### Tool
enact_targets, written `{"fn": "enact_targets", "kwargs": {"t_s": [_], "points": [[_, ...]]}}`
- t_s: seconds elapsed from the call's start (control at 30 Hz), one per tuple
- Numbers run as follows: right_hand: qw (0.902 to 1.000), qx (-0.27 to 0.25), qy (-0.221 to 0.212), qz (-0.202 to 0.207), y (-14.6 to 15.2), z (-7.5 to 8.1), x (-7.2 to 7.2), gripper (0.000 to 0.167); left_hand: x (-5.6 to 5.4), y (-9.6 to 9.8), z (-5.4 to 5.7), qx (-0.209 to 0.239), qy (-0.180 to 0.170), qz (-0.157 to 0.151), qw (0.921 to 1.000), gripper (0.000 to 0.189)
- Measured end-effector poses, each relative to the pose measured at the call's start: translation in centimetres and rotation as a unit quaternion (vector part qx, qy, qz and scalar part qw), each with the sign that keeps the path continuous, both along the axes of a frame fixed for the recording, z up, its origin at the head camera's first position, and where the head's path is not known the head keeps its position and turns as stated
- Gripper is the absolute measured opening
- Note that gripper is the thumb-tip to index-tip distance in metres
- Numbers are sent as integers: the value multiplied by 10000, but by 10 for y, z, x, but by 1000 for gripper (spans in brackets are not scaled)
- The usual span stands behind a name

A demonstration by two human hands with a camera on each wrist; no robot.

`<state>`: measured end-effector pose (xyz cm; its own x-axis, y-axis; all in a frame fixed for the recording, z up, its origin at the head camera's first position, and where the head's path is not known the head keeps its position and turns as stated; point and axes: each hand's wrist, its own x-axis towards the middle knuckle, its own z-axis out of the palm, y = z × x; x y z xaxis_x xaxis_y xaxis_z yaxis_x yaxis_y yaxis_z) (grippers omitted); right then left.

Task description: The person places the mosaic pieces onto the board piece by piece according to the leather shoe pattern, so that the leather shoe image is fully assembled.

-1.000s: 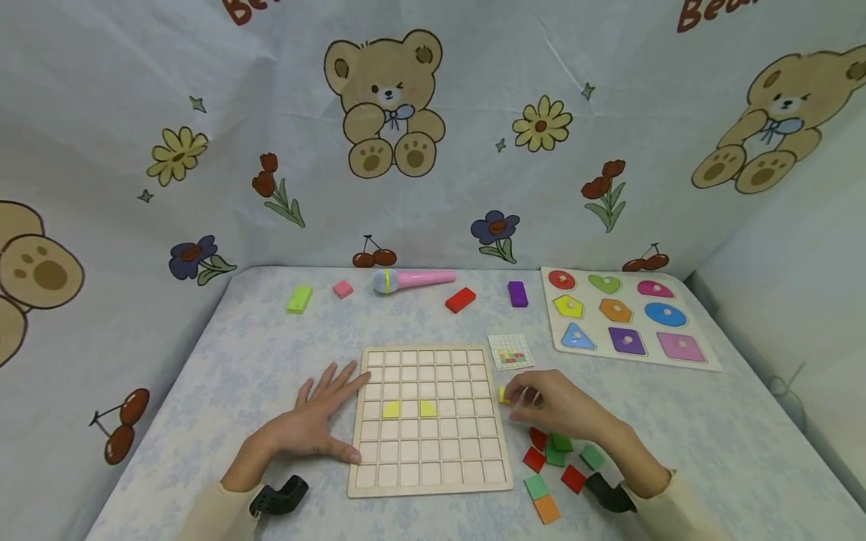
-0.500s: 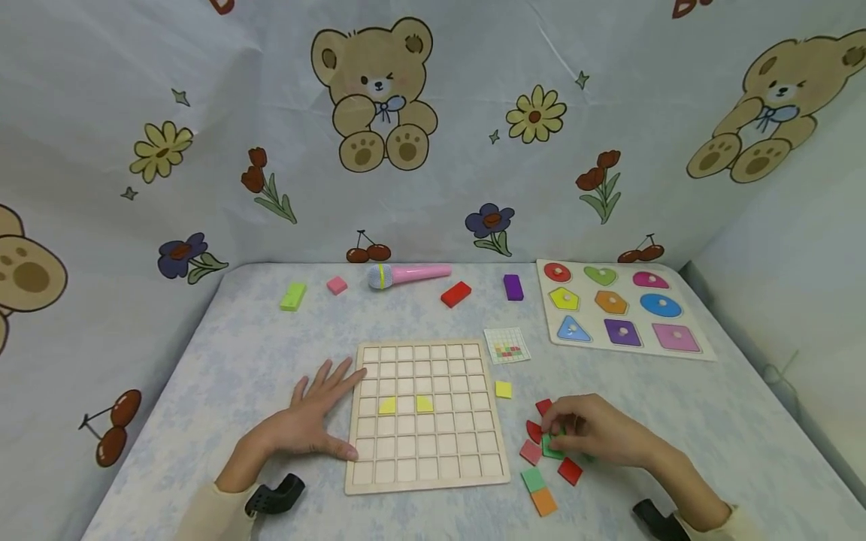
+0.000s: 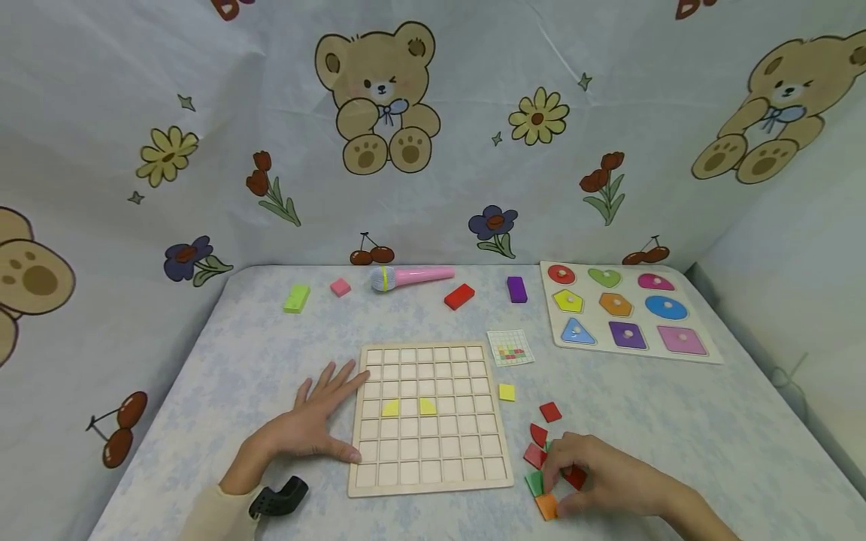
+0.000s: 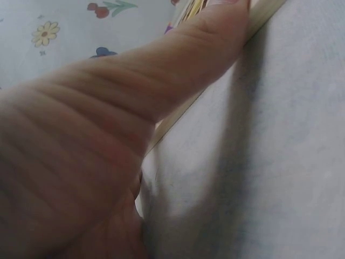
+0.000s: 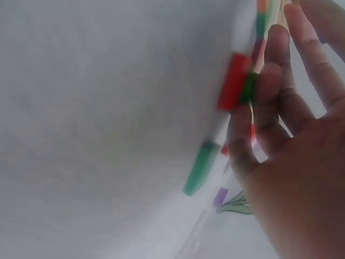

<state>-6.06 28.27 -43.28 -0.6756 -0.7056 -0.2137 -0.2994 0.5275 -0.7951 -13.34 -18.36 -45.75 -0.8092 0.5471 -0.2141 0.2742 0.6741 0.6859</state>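
Note:
My left hand (image 3: 307,424) lies with fingers spread against the left edge of a wooden grid board (image 3: 433,457). Two yellow quarter-round tiles (image 3: 390,408) sit in cells of that board. To its right, my right hand (image 3: 602,473) hovers low over loose tiles, thumb and index finger parted by an orange square tile (image 3: 545,506) and a green tile (image 3: 534,483). A red tile (image 3: 575,477) is partly hidden beneath the hand. In the right wrist view, the fingers extend past a red tile (image 5: 234,81) and a green tile (image 5: 200,168).
A yellow square tile (image 3: 507,392) and a small pattern card (image 3: 510,348) lie right of the board. Behind are a pink toy microphone (image 3: 414,278), a red block (image 3: 459,297), a purple block (image 3: 517,290), a lime block (image 3: 296,298) and a shape puzzle (image 3: 616,304).
My right hand has left the yellow square tile beside the board and moved toward me over the loose tiles, down to the orange one. The left hand stays on the board's edge.

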Motion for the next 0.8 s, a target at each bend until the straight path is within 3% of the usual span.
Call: {"fn": "enact_targets", "kwargs": {"t_s": [0.23, 0.33, 0.6, 0.8], "points": [[9967, 758, 241, -161, 1, -2, 12, 16, 0, 1, 0, 44, 28, 4, 10000, 122], [9959, 777, 437, -154, 1, -4, 15, 18, 0, 1, 0, 25, 22, 4, 10000, 122], [9929, 1058, 309, -438, -4, -2, 18, 19, 0, 0, 0, 51, -6, -1, 10000, 122], [9930, 1018, 471, -368, -6, 2, 21, 19, 0, -1, 0, 86, -7, -39, 10000, 122]]}}
